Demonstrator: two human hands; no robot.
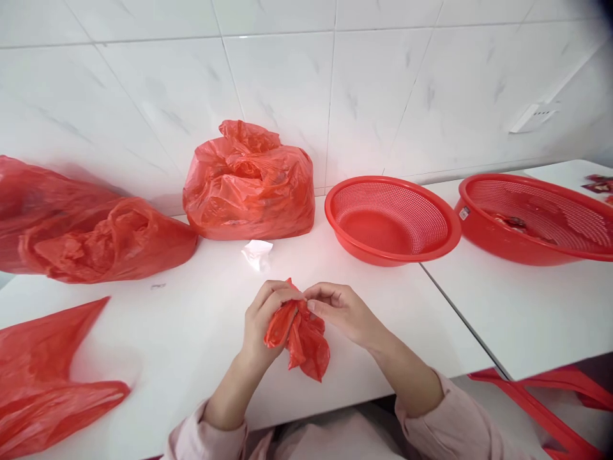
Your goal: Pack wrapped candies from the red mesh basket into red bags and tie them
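A small crumpled red plastic bag (306, 342) hangs between both hands just above the white table (191, 332). My left hand (265, 319) is closed around its left side. My right hand (338, 310) pinches its top edge with thumb and fingers. Both wrists come out of pale pink sleeves near the table's front edge.
A full red plastic bag (249, 182) stands by the tiled wall, a small white paper scrap (257, 250) in front of it. More red bags lie at the left (86, 230) and lower left (43, 377). Two red colander baskets (391, 220) (536, 220) sit on the right.
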